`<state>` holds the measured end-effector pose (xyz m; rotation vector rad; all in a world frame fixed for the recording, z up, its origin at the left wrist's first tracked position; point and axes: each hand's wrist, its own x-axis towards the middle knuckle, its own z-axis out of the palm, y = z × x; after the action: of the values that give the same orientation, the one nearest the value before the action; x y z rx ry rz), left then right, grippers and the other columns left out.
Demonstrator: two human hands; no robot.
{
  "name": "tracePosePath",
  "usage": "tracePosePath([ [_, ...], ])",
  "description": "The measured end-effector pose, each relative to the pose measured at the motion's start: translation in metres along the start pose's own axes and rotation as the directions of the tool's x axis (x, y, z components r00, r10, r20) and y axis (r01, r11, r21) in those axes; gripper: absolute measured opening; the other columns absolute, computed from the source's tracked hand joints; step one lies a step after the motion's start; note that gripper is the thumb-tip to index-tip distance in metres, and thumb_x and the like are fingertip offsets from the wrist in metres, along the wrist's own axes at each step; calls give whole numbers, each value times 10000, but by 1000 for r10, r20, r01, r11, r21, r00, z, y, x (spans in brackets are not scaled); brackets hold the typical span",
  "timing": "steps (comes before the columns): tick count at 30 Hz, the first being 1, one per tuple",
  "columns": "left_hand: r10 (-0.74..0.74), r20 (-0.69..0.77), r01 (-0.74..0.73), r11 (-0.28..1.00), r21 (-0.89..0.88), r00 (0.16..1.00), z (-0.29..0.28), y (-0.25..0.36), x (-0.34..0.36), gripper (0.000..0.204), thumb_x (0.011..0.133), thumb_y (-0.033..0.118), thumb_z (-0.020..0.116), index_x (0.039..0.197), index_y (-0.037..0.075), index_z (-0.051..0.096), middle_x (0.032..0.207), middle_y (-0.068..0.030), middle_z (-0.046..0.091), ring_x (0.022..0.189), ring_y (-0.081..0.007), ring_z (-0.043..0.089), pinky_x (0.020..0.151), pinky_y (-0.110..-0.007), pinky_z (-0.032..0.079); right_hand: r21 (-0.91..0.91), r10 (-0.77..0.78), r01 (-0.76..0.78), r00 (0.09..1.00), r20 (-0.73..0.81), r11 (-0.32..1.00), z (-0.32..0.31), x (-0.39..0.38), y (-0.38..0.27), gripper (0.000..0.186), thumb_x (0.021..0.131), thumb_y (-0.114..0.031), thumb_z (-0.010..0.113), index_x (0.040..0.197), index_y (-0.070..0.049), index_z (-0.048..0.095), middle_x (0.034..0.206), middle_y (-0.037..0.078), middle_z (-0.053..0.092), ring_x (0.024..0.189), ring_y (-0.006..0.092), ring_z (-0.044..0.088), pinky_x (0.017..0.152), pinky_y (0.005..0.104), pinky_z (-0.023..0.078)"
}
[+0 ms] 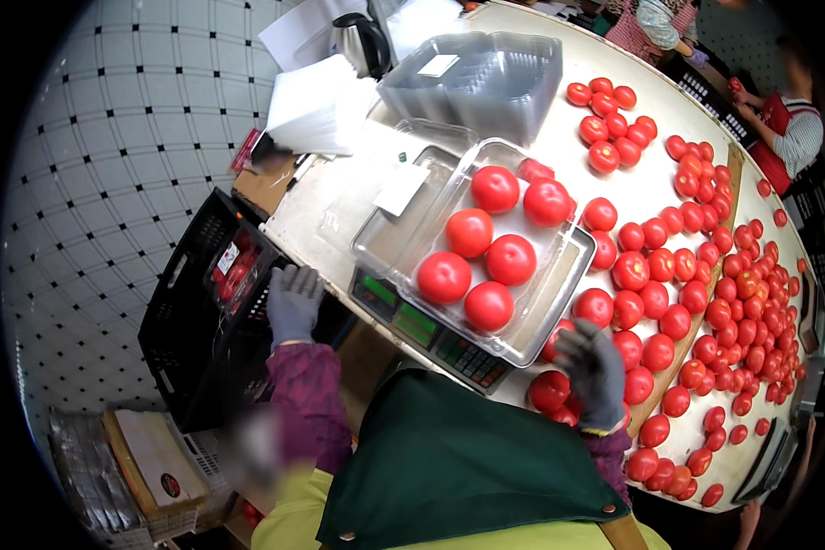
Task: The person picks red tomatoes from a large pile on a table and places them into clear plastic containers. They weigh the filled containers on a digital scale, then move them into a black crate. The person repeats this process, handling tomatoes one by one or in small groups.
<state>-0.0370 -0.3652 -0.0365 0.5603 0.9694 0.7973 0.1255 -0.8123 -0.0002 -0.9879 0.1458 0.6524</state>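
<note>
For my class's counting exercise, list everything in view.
Table: one, white, centre
Scale: one, silver-black, table's near edge
Tomato tray: one, clear, on scale
Packed tomatoes: six or more, red, in tray
Loose tomatoes: many, red, across table
Tray stack: one, clear, table's far side
Kettle: one, silver-black, beside tray stack
Sheets: uncountable, white, beside kettle
Crate: one, black, left of table
Other people: two or more, reddish clothing, top right
Apron: one, green, wearer's torso
Left hand: one, grey-gloved, by crate
Right hand: one, grey-gloved, by loose tomatoes

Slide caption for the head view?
Gloved left hand and right hand flank a clear container of tomatoes on a scale.
</note>
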Motion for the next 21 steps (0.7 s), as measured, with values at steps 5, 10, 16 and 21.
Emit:
tracePosePath([
  [5, -101, 299, 149, 978, -143, 949, -51, -32, 68, 646, 939, 519, 422, 1316, -2, 372, 1429, -252, 330, 1325, -419, 324, 1080, -518, 302, -78, 423, -415, 891, 165, 906, 72, -23, 25, 474, 953, -298, 510, 1252, 66, 450, 1119, 195, 599, 918, 230, 624, 760, 328, 537],
  [10, -95, 247, 151, 964, -220, 964, 92, -5, 2, 653, 972, 503, 332, 1401, 11, 312, 1413, -247, 355, 1265, -390, 412, 1069, -509, 331, -55, 371, -368, 904, 215, 928, 92, -16, 38, 490, 961, -357, 496, 1225, 56, 484, 1120, 178, 595, 901, 204, 618, 743, 313, 530],
  [16, -196, 875, -615, 644, 455, 442, 147, -43, -69, 593, 903, 257, 591, 1427, 88, 373, 1451, -183, 364, 1287, -278, 430, 1046, -352, 366, 39, 388, -408, 891, 235, 912, 79, -1, 42, 562, 975, -467, 414, 1175, 48, 520, 1067, 165, 618, 872, 204, 627, 692, 300, 532],
  [21, -263, 894, -930, -37, 367, 363, 149, -52, -87, 581, 832, 325, 644, 1368, 174, 478, 1477, -245, 259, 1143, -371, 509, 975, -422, 426, -306, 342, -325, 940, 2, 895, 98, 2, 43, 328, 942, -303, 506, 968, 14, 588, 772, 80, 628, 603, 115, 575, 511, 219, 446],
])
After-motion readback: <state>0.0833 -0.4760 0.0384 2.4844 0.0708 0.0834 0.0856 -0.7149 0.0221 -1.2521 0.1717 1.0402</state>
